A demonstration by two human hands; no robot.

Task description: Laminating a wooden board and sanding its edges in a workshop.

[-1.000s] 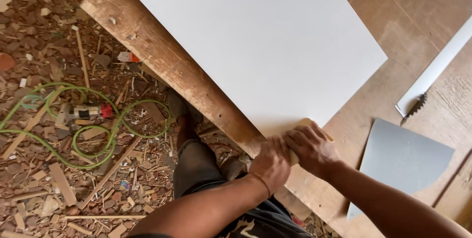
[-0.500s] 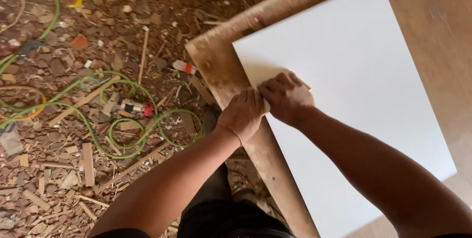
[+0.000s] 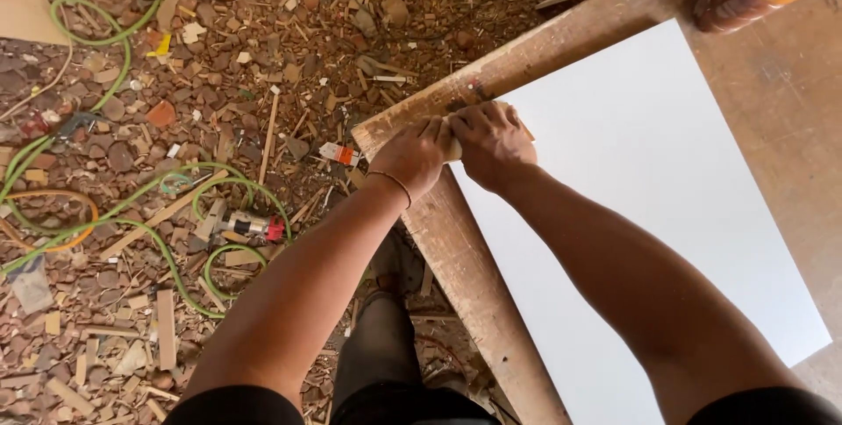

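Both hands have slid along the panel (image 3: pixel 649 206) edge to its far corner. Left hand (image 3: pixel 412 157) and right hand (image 3: pixel 493 142) have fingers curled around a small block (image 3: pixel 454 150) on the bench (image 3: pixel 465 276).

both hands (image 3: pixel 456 149) gripping block at white board (image 3: pixel 649 214) corner, workbench (image 3: pixel 465 258)

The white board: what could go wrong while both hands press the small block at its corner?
The left hand and right hand sit at the white board's corner, so fingers could slip off the small block onto the edge. The green hose and wood scraps lie close enough to be a tripping risk.
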